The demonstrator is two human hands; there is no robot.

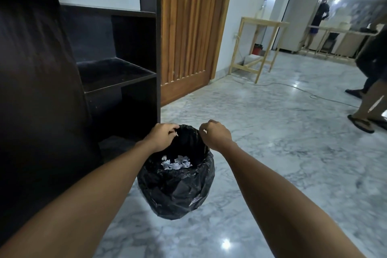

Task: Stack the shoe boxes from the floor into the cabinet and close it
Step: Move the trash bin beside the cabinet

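Dark cabinet stands open, shelves bare. Left hand and right hand each pinch the lined waste bin rim (light, floppy plastic; grip the rim). No shoe boxes visible.

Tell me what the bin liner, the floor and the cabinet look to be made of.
Bin liner: thin black plastic, glossy, crinkled. Floor: polished grey-veined stone, likely marble, mirroring lights. Cabinet: dark matt board, probably laminated wood; grain unclear.
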